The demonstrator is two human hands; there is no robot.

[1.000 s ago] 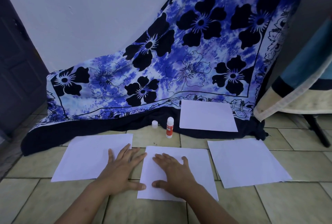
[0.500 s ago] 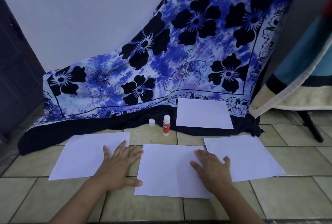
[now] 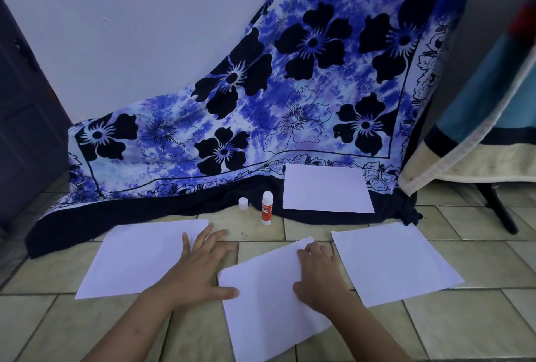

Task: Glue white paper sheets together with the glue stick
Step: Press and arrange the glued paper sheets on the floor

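Your right hand (image 3: 317, 277) lies palm-down on the middle sheet (image 3: 266, 303), fingers bent at its far corner, where the paper's edge lifts slightly off the tiled floor (image 3: 435, 332); whether the fingertips pinch that corner or only press it, you cannot tell. The middle sheet is plain white, unmarked, and sits skewed, its near end angled toward you. Your left hand (image 3: 200, 270) is spread flat, fingers apart, holding nothing; its fingers rest across the right edge of the left sheet (image 3: 139, 257) and its thumb touches the left edge of the middle sheet. The right sheet (image 3: 391, 260) lies flat just beside your right hand. A fourth sheet (image 3: 326, 187) rests farther back on the dark hem of the blue flowered cloth (image 3: 261, 86). The glue stick (image 3: 267, 207), red-labelled with a white top, stands upright at the cloth's edge, its small white cap (image 3: 243, 203) just left of it.
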